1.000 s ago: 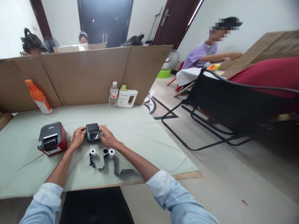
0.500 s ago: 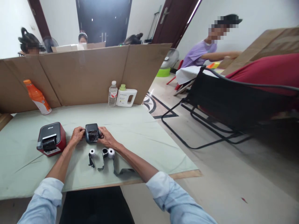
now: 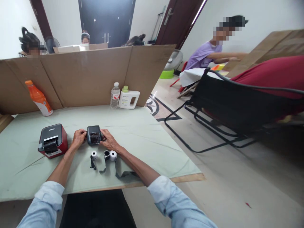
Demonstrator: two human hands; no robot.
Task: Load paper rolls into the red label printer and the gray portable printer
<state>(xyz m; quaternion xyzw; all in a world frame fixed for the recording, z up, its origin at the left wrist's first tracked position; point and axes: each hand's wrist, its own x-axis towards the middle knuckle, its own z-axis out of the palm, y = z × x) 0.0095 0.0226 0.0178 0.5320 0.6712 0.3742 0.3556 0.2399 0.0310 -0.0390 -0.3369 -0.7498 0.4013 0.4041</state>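
Dark grey, the small printer [image 3: 94, 135] sits on the green tabletop [image 3: 133, 133] near its middle, gripped from both sides: the left hand [image 3: 78, 138] closes on its left edge, the right hand [image 3: 107, 140] on its right. Just nearer lie three paper rolls [image 3: 104, 155] with trailing strips. A red printer [image 3: 52, 140] stands left.

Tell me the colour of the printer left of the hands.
Red body with a dark top, head view.

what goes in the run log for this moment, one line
left hand on small black printer | right hand on printer | three paper rolls nearer | red printer left
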